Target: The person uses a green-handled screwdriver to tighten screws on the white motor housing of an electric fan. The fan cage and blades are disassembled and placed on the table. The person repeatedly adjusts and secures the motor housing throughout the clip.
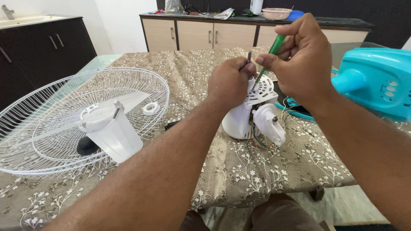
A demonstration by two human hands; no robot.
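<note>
Our left hand (230,81) has its grip pressed around the top of a white fan motor housing (250,112) standing on the counter (257,171), its metal shaft (248,56) poking up. Our right hand (299,57) pinches a green screwdriver (269,57) angled into the housing. We judge the tip could slip and jab the left fingers or nick the loose wires (259,143).

Bright, even indoor light, soft faint shadows, sharp focus throughout, slight wide-angle stretch toward the edges.
</note>
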